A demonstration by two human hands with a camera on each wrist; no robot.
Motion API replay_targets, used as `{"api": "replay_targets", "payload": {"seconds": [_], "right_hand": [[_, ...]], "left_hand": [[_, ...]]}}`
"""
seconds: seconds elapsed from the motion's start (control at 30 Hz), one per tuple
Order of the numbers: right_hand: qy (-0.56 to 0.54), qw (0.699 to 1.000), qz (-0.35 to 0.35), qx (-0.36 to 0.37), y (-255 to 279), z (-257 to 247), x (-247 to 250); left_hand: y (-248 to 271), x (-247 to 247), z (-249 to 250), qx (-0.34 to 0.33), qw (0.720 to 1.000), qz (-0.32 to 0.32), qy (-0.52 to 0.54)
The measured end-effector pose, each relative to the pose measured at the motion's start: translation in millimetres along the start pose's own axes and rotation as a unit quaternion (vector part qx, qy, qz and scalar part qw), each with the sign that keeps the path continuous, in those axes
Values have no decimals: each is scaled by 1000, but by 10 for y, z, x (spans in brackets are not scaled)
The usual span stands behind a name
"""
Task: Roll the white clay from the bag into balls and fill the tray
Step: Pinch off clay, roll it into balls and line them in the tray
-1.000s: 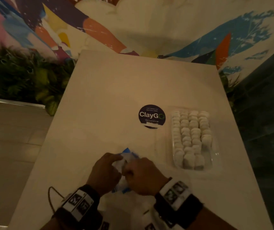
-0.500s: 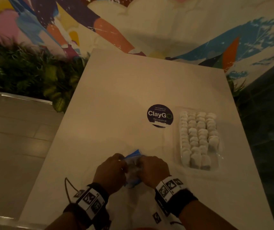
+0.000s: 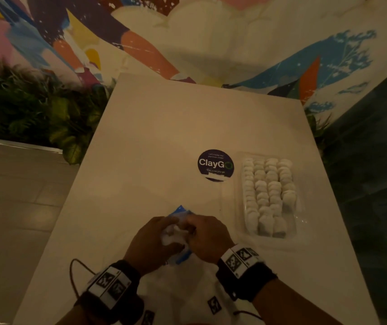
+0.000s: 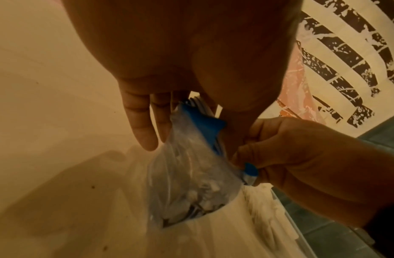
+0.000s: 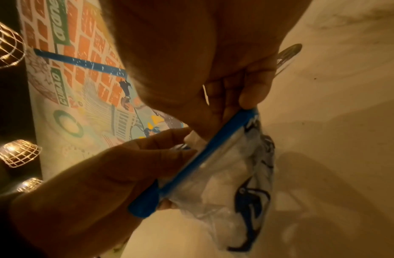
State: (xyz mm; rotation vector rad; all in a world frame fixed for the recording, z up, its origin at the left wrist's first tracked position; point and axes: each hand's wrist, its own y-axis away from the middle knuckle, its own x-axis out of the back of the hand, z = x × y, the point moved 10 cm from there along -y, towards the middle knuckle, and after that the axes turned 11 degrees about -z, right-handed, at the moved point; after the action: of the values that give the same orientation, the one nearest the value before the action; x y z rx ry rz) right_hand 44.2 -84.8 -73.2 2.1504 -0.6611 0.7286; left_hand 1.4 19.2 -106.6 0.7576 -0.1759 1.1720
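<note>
We gripped the clay bag [image 3: 178,233] with left hand [image 3: 151,242] and right hand [image 3: 207,238], beside the filled tray [image 3: 299,207].

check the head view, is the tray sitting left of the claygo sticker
No, the tray of clay balls sits right of the ClayGo sticker.

All three views are dim and warm-tinted. The surface [image 3: 164,141] catches soft light in the head view, whose edges bend and darken. Wrist views are grainy and blurred up close; caged lamps [image 5: 18,153] glow at left, and hand shadows fall below.
</note>
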Motion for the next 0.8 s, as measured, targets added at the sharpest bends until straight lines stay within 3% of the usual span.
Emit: {"api": "replay_targets", "payload": {"seconds": [0.17, 0.37, 0.53, 0.73, 0.8], "right_hand": [[9, 999, -15, 33, -27, -96, 41], [-53, 998, 26, 22, -52, 45, 111], [-98, 995, 8, 33, -58, 32, 90], [-97, 985, 138, -25, 25, 276, 452], [-97, 982, 160, -10, 44, 222, 521]], "left_hand": [[-6, 47, 5, 3, 999, 29, 26], [50, 121, 86, -9, 998, 46, 29], [72, 157, 40, 3, 997, 60, 41], [126, 280, -41, 35, 991, 106, 67], [138, 293, -42, 40, 991, 113, 55]]}}
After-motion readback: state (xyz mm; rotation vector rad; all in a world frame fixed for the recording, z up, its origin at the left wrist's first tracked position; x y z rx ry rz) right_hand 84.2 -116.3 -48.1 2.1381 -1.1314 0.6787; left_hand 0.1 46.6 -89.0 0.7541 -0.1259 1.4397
